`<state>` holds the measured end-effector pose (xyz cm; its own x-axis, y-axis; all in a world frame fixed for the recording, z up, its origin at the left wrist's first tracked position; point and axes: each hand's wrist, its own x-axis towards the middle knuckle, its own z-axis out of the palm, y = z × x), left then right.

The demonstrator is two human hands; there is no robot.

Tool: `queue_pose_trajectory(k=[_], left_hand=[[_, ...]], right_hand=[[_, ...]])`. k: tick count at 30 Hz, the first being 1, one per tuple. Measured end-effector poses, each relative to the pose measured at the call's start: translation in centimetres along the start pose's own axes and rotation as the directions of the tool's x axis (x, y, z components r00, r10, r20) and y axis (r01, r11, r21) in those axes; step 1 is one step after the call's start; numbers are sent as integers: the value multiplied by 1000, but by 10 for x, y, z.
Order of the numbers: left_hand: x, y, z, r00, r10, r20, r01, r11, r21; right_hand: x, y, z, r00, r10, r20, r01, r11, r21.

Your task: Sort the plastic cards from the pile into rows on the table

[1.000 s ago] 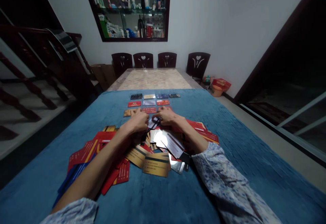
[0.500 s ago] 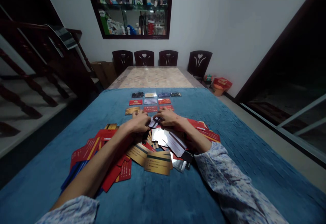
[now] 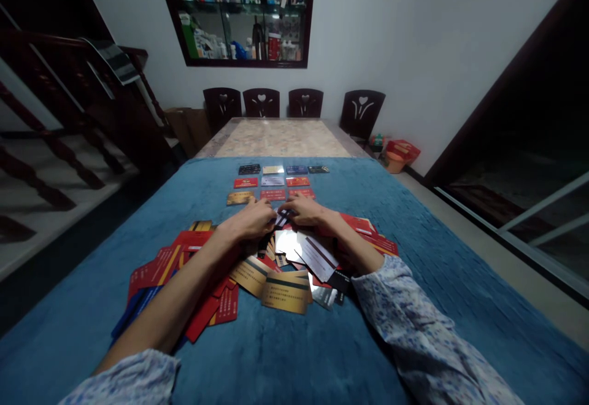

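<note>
- White card (image 3: 281, 218): between the two hands, above the near heap and just short of the rows, tilted, its dark stripe showing; presumably kept there so both hands can reach it.
- Left hand (image 3: 256, 216): at the card's left side, fingers bunched; its own back hides the fingertips, so I cannot tell whether the grip is clamped on the card.
- Right hand (image 3: 304, 210): fingers curled over the card's right side, probably to steady it; whether that grip pinches or merely touches, I cannot tell.
- Silver cards (image 3: 317, 259) and gold cards (image 3: 285, 294): overlapping untidily below the hands, likely for easy reach.
- Red cards (image 3: 227, 305) and blue cards (image 3: 133, 312): fanned near the left forearm, some red beyond the right one.
- Rows (image 3: 272, 181): four, three and three, spaced apart, seemingly so each face stays visible.
- Cloth (image 3: 345, 356): under everything, covering the near counter (image 3: 285, 135).
</note>
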<state>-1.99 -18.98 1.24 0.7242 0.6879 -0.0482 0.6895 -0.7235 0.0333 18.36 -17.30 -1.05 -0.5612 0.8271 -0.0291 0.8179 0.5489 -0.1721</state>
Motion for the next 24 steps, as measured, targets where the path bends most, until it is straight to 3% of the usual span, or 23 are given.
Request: queue_pose_trajectory(k=[7,12,24], left_hand=[[0,1,-5,998,-55,-24,54,997,-60],[-2,2,-8,993,-111,-33,109,993,-53],[4,-15,5,977,-186,-101,174,978,-115]], right_hand=[[-1,0,-2,1000,-12,-13,12,1000,7],[-1,-5,-2,996,-1,-92,-1,1000,-23],[-6,-13,-9,977,77,-198,-94,993,-76]])
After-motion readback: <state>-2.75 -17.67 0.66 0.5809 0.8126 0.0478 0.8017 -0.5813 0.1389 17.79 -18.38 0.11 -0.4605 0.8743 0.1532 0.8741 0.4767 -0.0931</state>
